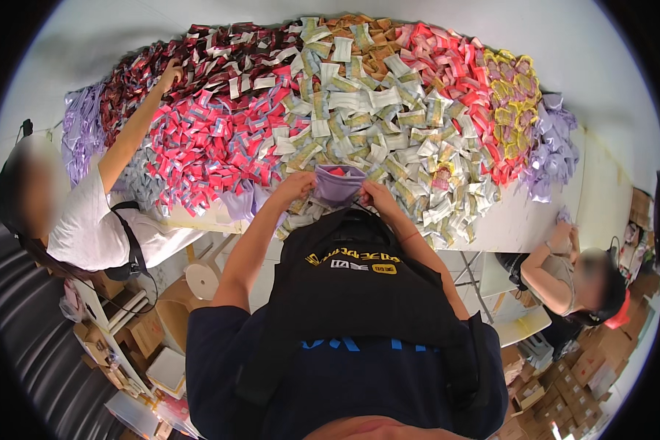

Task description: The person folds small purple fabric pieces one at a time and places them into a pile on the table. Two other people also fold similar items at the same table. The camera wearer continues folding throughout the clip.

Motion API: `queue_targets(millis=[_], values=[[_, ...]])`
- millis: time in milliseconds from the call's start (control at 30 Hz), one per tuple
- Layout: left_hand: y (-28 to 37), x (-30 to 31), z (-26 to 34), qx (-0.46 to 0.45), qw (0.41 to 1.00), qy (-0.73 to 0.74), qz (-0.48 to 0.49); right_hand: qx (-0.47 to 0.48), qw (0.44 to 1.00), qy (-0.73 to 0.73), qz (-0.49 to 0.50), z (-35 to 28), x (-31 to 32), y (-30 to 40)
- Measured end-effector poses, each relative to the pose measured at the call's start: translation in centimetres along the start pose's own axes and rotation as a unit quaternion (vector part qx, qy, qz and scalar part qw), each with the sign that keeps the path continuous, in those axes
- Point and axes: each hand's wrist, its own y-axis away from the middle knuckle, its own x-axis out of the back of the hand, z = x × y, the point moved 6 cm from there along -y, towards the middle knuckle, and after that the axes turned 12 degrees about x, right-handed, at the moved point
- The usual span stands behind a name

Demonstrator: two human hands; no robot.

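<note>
Before my chest I hold a lilac plastic pouch (336, 190), its mouth spread wide and facing up. My left hand (297, 187) pinches the left end of its rim, and my right hand (377, 197) grips the right end. Something red and something white show inside the opening. Behind the pouch spreads a deep heap of small white-and-yellow sachets (374, 126). Pink sachets (214, 137) are piled to the left of them. More lilac pouches (247, 199) lie just left of my left hand.
Dark red sachets (214, 60), orange packets (374, 47), coral packets (445, 55) and yellow-edged packets (511, 104) cover the table's (520, 220) far side. Lilac pouches (555, 137) lie at right. A co-worker (93, 214) reaches in from the left; another (555, 275) sits at right. Cardboard boxes (577, 379) stand behind.
</note>
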Motion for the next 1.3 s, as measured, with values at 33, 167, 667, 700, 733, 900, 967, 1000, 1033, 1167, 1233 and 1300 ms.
queue_targets(millis=[33,167,667,700,733,900,967,1000,1033,1167,1233,1300], values=[[0.5,-0.8,-0.4,-0.004,0.984,0.167,-0.059,-0.01,0.999,-0.034,0.0,0.1,-0.1,0.3],[2.7,-4.6,-1.7,-0.028,0.772,0.609,-0.177,-0.019,0.991,-0.133,0.012,-1.0,-1.3,1.8],[4.9,1.9,1.9,-0.135,0.921,0.351,0.104,0.068,0.976,-0.058,0.196,-5.6,10.0,6.2],[4.1,0.5,3.1,-0.128,0.95,0.264,0.106,0.064,0.974,-0.034,0.215,-5.7,10.2,5.9],[3.4,-0.9,4.1,-0.123,0.971,0.174,0.107,0.065,0.974,-0.048,0.212,-5.9,10.5,6.3],[4.6,-5.9,9.7,-0.315,0.8,-0.289,0.421,0.084,0.97,0.016,0.228,-8.6,12.6,8.2],[4.5,-8.8,10.8,-0.341,0.787,-0.309,0.412,0.085,0.964,0.006,0.25,-9.2,12.5,8.6],[3.2,-10.0,10.6,-0.341,0.809,-0.311,0.364,0.086,0.961,0.003,0.261,-8.9,12.6,8.9],[1.8,-10.8,10.0,-0.338,0.829,-0.311,0.32,0.084,0.96,0.002,0.268,-8.5,12.8,9.0],[-5.3,-12.2,7.5,-0.3,0.858,-0.344,0.235,0.087,0.956,-0.017,0.28,-7.5,13.3,8.9],[-6.3,-13.1,7.2,-0.307,0.869,-0.318,0.225,0.088,0.957,-0.013,0.275,-7.8,13.0,8.6],[-7.6,-13.6,6.7,-0.282,0.886,-0.311,0.199,0.088,0.962,0.0,0.259,-8.1,12.9,8.0]])
